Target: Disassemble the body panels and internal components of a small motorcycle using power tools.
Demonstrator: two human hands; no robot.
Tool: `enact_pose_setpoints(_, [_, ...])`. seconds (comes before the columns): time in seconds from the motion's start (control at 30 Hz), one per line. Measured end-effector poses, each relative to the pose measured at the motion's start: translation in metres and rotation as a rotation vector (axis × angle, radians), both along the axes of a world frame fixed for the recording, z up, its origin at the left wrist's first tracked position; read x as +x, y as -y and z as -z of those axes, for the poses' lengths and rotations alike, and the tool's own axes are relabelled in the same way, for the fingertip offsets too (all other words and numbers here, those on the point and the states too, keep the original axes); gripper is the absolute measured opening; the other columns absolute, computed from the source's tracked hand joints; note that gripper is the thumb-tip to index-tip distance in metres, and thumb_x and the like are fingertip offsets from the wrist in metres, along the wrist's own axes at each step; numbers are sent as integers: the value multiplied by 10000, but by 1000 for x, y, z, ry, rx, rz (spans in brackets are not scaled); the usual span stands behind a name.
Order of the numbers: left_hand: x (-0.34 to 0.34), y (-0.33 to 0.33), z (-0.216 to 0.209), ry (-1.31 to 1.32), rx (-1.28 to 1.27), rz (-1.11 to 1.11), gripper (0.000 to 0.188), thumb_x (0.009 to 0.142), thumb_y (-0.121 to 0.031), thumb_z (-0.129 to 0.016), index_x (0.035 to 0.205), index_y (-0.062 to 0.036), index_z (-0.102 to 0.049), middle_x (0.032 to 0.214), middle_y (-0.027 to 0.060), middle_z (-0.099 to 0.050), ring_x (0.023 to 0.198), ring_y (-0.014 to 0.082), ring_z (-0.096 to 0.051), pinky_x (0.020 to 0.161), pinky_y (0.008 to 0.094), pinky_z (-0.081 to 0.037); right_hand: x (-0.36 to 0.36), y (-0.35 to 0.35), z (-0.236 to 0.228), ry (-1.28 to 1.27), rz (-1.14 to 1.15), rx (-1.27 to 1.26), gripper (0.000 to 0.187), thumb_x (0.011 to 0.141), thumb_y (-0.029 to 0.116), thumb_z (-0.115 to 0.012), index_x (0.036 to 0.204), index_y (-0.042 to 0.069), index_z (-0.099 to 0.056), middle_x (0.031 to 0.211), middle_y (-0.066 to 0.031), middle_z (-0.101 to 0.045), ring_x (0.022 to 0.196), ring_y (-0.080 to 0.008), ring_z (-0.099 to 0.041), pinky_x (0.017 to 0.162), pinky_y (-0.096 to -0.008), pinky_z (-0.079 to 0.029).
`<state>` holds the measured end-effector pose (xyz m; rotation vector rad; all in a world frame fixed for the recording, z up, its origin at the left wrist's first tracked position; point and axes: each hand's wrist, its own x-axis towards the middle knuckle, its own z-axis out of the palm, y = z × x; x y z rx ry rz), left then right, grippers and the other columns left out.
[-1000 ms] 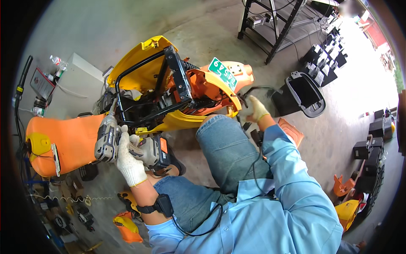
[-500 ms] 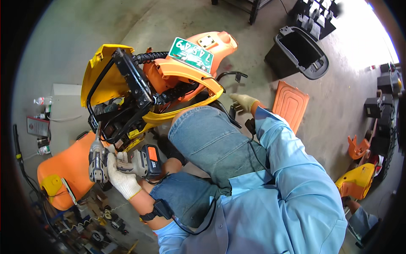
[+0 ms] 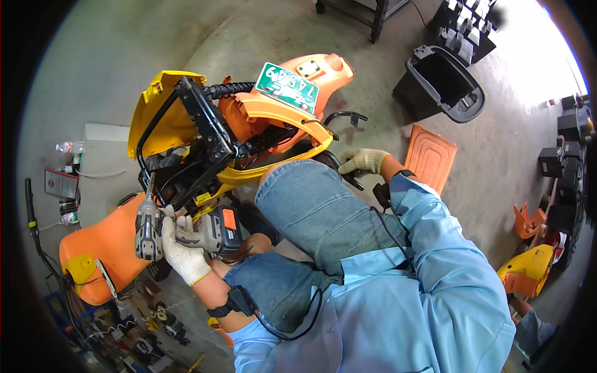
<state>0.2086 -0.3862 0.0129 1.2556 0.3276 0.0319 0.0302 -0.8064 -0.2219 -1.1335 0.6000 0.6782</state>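
My left hand (image 3: 185,256), in a white knit glove, grips a grey cordless drill (image 3: 149,231) with a black battery at the handle's base. Its long bit points up at the black metal frame (image 3: 202,118) of an overturned scooter with orange and yellow panels (image 3: 273,105). The bit's tip is hard to make out among the frame parts. My right hand (image 3: 364,161), in a cream glove, is beside my knee, its fingers bent over a black metal bar (image 3: 353,181) on the scooter; the fingertips are partly hidden. A green plate (image 3: 287,87) is fixed to the scooter's body.
An orange scooter seat-like panel (image 3: 102,248) lies at left, near a white box (image 3: 102,161). On the floor at right are a flat orange panel (image 3: 430,158) and an open black bin (image 3: 410,93). A yellow-orange panel (image 3: 528,267) lies far right, beside another person's arm.
My right hand has moved slightly down and its fingers have come in from spread onto the black bar. The drill stays in my left hand. The whole view has shifted slightly.
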Motion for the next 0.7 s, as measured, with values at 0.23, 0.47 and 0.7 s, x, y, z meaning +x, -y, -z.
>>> enact_pose_setpoints(0.23, [-9,1,-2,-10,-11,-3,277,934,-167,-667,1185,-49,-651,1016,52,-701,734,112,-658,751,303,-595,7,-6,-39,135,-208,-805,416,709,355,-687,930,2,-684,843,-182,-681,766,-316,-643,722,-404,-505])
enact_pose_setpoints(0.47, [-13,-5,-12,-3,-39,-35,313,924,-126,-678,1231,-88,-632,1128,59,-714,746,96,-649,720,289,-581,8,11,-104,91,-249,-1244,414,718,372,-670,989,70,-752,957,-222,-705,948,-369,-687,824,-430,-546])
enact_pose_setpoints(0.7, [-13,-4,-14,72,-38,-123,322,839,-110,-775,1144,-62,-686,1060,57,-717,698,130,-620,660,289,-568,3,44,-199,-65,-465,-1765,348,763,315,-691,1062,148,-752,1200,-182,-614,1086,-336,-657,900,-412,-542])
